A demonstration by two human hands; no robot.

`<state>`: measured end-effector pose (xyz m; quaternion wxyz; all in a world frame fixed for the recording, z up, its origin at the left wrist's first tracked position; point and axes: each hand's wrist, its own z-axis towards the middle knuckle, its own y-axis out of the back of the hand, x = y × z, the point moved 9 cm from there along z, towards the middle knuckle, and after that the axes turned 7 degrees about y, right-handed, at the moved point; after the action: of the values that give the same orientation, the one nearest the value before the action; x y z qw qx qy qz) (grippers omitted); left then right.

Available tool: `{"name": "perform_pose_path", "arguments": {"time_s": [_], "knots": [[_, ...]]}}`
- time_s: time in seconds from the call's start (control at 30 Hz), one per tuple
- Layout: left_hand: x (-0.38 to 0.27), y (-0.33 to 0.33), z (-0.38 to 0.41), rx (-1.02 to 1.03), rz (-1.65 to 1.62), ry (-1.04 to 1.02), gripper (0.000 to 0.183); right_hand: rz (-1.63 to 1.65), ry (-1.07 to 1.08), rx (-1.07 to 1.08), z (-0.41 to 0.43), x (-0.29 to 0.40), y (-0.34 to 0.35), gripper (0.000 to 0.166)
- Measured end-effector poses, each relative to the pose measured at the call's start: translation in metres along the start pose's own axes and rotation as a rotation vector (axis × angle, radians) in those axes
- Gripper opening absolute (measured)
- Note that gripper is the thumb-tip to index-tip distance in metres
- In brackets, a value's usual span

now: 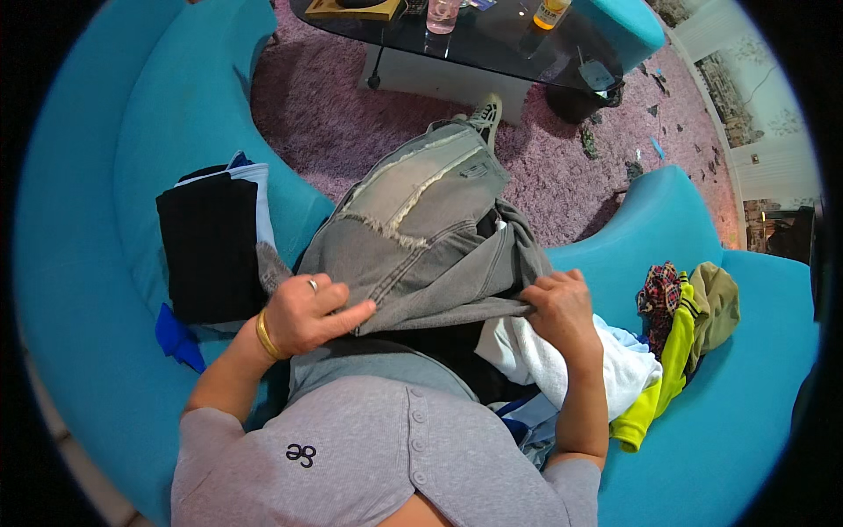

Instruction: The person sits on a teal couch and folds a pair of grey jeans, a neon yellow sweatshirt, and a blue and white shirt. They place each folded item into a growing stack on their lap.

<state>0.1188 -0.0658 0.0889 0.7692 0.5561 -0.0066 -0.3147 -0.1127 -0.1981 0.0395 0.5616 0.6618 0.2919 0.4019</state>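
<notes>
A grey denim garment with frayed seams [421,217] lies spread over my lap and legs. My left hand [316,313], with a ring and a gold-coloured bangle at the wrist, grips its near edge on the left. At the right end of that same edge, my right hand [561,306] has its fingers closed on the denim. Left of my lap rests a stack of folded clothes with a black one on top [211,250]. A white cloth [546,362] lies under and beside my right forearm.
Yellow-green [665,388], khaki [714,309] and patterned clothes lie on the turquoise sofa [744,408] at right. A blue cloth [178,339] is at left. Ahead, a dark glass table [487,46] holds a cup [442,14] and bottle [550,12]; a black bin [573,102] stands beneath its edge.
</notes>
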Motion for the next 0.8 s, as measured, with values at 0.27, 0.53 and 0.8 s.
{"name": "perform_pose_path", "arguments": {"time_s": [0.27, 0.53, 0.8], "knots": [[-0.010, -0.038, -0.017, 0.180, 0.019, -0.002, 0.037, 0.389, 0.322, -0.097, 0.067, 0.024, -0.006, 0.032], [0.014, -0.028, -0.027, 0.065, -0.048, 0.128, 0.035, 0.407, 0.356, 0.684, 0.064, 0.031, -0.071, 0.052], [0.047, -0.077, -0.074, 0.375, -0.056, 0.401, 0.037, 0.202, 0.144, 0.592, 0.021, -0.010, -0.049, 0.040]]}}
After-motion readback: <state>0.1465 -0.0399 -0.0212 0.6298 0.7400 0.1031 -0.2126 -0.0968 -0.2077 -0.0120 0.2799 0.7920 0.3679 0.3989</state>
